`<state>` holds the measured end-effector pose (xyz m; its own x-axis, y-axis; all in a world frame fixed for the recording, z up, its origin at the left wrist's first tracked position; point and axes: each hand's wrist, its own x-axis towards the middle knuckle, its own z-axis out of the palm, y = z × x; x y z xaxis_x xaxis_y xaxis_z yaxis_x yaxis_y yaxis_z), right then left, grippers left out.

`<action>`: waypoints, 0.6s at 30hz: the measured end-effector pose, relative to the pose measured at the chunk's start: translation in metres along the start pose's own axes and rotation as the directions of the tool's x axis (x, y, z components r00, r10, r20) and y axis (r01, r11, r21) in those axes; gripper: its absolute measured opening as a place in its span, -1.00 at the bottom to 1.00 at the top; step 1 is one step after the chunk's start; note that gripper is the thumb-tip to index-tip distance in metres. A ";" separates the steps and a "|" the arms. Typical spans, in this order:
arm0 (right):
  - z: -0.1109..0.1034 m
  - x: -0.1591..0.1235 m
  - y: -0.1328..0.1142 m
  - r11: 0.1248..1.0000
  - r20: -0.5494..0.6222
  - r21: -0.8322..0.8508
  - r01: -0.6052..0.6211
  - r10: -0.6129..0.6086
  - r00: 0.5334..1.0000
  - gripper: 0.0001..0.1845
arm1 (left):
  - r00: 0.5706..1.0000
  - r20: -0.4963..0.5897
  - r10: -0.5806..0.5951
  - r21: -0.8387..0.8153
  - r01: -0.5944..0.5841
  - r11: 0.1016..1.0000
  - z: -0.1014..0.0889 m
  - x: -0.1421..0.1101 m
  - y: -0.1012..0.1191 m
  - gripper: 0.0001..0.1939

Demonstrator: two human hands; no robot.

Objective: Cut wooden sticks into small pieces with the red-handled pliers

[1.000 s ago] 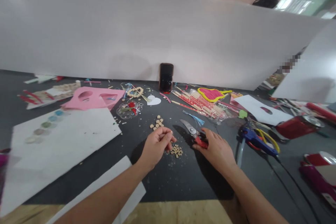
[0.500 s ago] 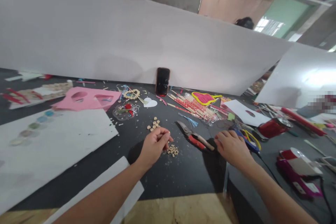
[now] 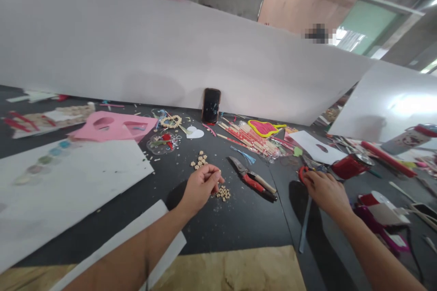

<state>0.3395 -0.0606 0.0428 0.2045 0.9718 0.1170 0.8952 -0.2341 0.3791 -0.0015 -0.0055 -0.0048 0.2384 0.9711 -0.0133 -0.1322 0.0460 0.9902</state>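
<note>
One hand [image 3: 324, 192], the right, farther from the shears [image 3: 253, 183] now, apparently on scissors [image 3: 301, 173]

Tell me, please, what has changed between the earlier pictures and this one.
The right hand has let go of the pruning shears and moved rightward to a red-handled tool; whether it grips this is unclear. The left hand stays beside the small wooden pieces, and the phone stays propped against the white board.
</note>
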 end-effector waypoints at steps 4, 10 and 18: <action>0.002 0.023 -0.009 0.999 0.006 -0.010 -0.038 0.038 0.999 -0.69 | 1.000 -0.026 0.008 0.008 -0.008 1.000 -0.001 0.001 0.000 -0.79; 0.005 0.039 -0.022 0.998 0.014 -0.029 -0.052 0.052 0.999 -0.76 | 0.999 -0.048 0.023 0.012 -0.023 1.000 -0.004 0.004 0.000 -0.80; -0.007 0.044 -0.026 0.997 -0.077 0.076 -0.012 0.018 0.997 -0.76 | 0.999 -0.041 0.026 -0.030 -0.027 0.999 -0.005 0.007 -0.002 -0.80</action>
<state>0.3229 -0.0119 0.0443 0.1891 0.9626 0.1940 0.9203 -0.2427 0.3069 -0.0043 0.0018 -0.0076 0.1953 0.9807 0.0070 -0.1678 0.0264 0.9855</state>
